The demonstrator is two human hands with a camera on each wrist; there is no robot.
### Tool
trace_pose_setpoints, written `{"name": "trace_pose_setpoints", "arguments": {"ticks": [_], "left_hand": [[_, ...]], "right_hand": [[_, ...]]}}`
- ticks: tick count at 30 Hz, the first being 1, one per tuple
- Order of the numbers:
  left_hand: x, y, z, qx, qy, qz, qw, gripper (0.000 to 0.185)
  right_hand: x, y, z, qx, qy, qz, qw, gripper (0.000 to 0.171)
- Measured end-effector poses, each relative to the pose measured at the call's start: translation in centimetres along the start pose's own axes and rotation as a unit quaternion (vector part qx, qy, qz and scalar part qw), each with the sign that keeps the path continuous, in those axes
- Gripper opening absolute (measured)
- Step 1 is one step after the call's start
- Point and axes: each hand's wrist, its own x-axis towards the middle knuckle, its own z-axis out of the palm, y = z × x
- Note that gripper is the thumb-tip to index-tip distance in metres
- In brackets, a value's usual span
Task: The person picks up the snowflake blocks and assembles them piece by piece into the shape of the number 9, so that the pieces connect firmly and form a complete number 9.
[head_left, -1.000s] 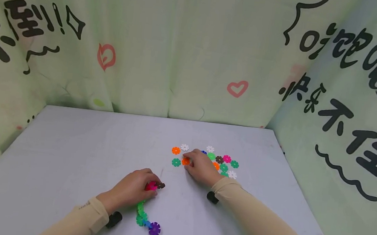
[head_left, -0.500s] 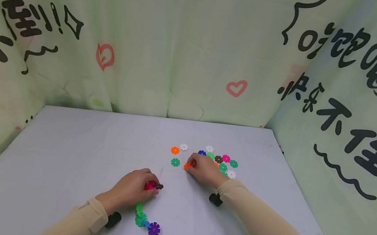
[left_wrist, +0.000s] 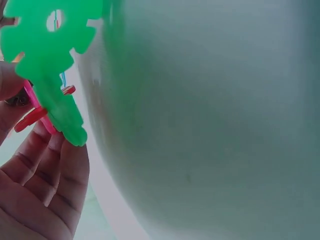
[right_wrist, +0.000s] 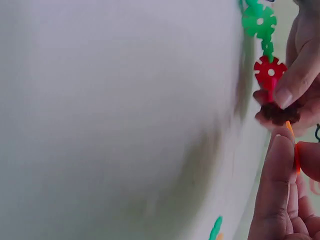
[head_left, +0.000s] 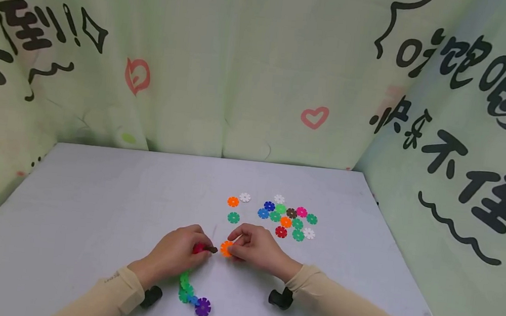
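A chain of notched, flower-shaped plastic discs (head_left: 186,290) hangs below my left hand (head_left: 175,252), running from a purple disc (head_left: 203,308) up through blue and green. My left fingers pinch its upper end, where a red disc (right_wrist: 270,70), a pink one and a brown disc (right_wrist: 280,113) join. Large in the left wrist view is a green disc (left_wrist: 45,45) of the chain. Between right thumb and fingers I pinch an orange disc (head_left: 226,249). My right hand (head_left: 262,249) is close beside the left, and in the right wrist view the orange edge meets the brown disc.
Loose discs lie on the white table (head_left: 117,190) beyond my hands. Several are grouped at the right, among them a red disc (head_left: 281,232). Left of these lie an orange disc (head_left: 233,202), a white disc (head_left: 245,197) and a green disc (head_left: 233,217). Printed curtains surround the table.
My right hand has taken the orange disc from the loose ones and brought it nearer, leftward to the chain's brown end. The left hand has stayed almost still with the chain.
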Motion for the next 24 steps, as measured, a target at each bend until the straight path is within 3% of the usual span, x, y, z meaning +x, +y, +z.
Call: {"name": "trace_pose_setpoints", "arguments": {"ticks": [4,15,24], "left_hand": [[0.02,-0.04,0.03,-0.009,0.001,0.0,1.0,0.007],[-0.13,-0.28,0.01,-0.019,-0.005,0.005,0.9998,0.008],[-0.05,-0.12,0.02,-0.005,0.0,0.034,0.9994,0.008]], "right_hand": [[0.15,-0.19,0.61,0.04,0.004,0.015,0.999,0.008],[0.15,-0.48,0.95,0.084,0.003,0.053,0.995,0.007],[0.16,-0.84,1.09,0.09,0.001,0.059,0.994,0.008]]}}
